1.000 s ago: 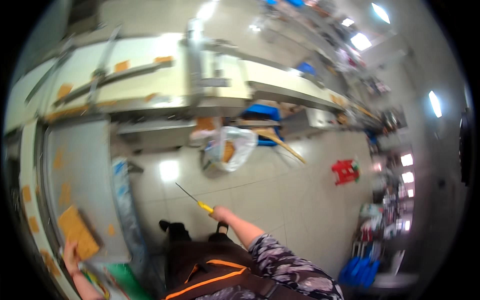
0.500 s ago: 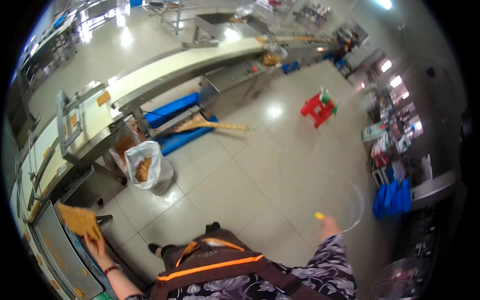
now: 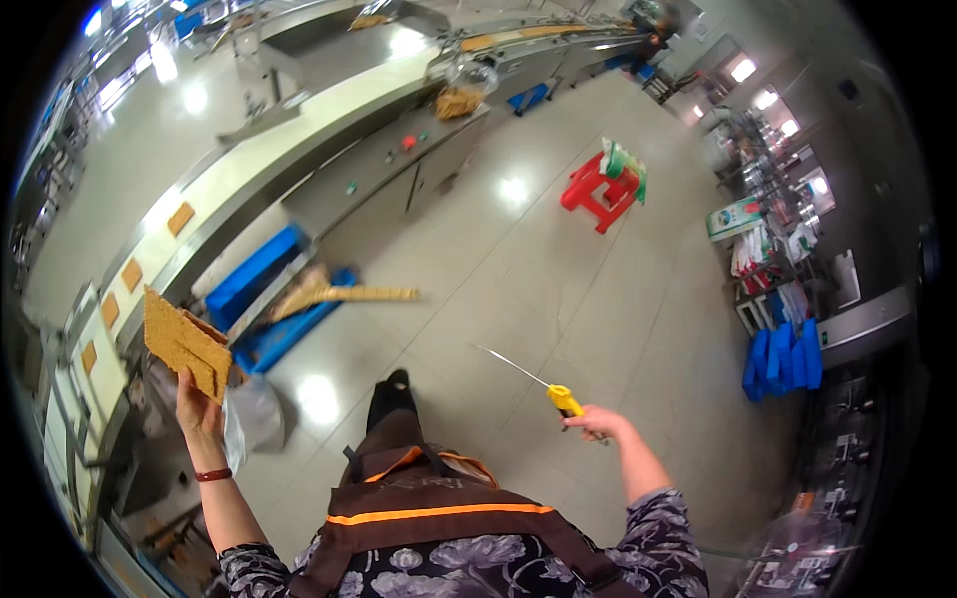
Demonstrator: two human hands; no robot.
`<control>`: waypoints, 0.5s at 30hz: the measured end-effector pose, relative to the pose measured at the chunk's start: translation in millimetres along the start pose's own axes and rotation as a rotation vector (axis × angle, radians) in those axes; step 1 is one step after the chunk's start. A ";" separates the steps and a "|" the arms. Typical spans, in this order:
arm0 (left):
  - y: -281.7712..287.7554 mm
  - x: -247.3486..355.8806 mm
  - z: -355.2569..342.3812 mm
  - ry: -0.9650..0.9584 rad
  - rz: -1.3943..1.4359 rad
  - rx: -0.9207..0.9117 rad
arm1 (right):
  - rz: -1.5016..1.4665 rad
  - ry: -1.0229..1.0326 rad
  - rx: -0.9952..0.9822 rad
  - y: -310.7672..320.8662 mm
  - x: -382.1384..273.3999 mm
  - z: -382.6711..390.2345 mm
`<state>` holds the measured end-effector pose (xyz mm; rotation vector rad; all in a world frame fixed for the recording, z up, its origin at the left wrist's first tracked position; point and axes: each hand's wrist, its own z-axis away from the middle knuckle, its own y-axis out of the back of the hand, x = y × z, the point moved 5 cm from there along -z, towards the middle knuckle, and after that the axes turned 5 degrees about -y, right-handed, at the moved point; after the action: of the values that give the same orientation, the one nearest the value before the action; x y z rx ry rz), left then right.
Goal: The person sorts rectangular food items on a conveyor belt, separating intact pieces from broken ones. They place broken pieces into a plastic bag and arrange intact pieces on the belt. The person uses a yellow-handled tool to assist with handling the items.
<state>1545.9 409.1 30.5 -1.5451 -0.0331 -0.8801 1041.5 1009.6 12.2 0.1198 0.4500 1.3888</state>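
Observation:
On the left, my left hand is closed on a few flat, golden-brown crumbly slabs, gripping them by their lower edge. They are held up in front of the conveyor, where smaller brown squares lie on the pale belt. My right hand, out over the floor at the right, is closed round a yellow-handled tool with a long, thin metal shaft. The shaft points up and to the left, touching nothing. Whether it is a blade or a rod, I cannot tell.
A white bag stands on the floor below the slabs. Beside the conveyor are a blue bin and a broom. Farther off is a red stool with a packet on it. Shelving with blue holders lines the right side.
The slabs in my left hand have risen away from the metal tray at the lower left. My right hand has moved left, bringing the tool's shaft into clear sight. My view has shifted forward.

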 end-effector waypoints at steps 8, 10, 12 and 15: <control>-214.8 -203.3 -265.0 0.142 0.022 -0.117 | -0.529 -0.119 0.105 92.6 30.7 -93.2; -266.9 -250.1 -316.8 0.142 0.033 -0.114 | -0.793 -0.066 0.024 100.1 30.3 -92.3; -318.9 -297.7 -364.4 0.148 0.037 -0.141 | -0.941 -0.066 0.015 138.1 13.1 -112.1; -353.5 -348.5 -426.1 0.142 0.008 -0.106 | -1.029 -0.087 0.029 200.1 -18.2 -156.6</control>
<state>909.1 276.8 102.0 -1.5756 0.1234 -0.9965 796.6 1002.1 -57.5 -0.0341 0.3713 0.3652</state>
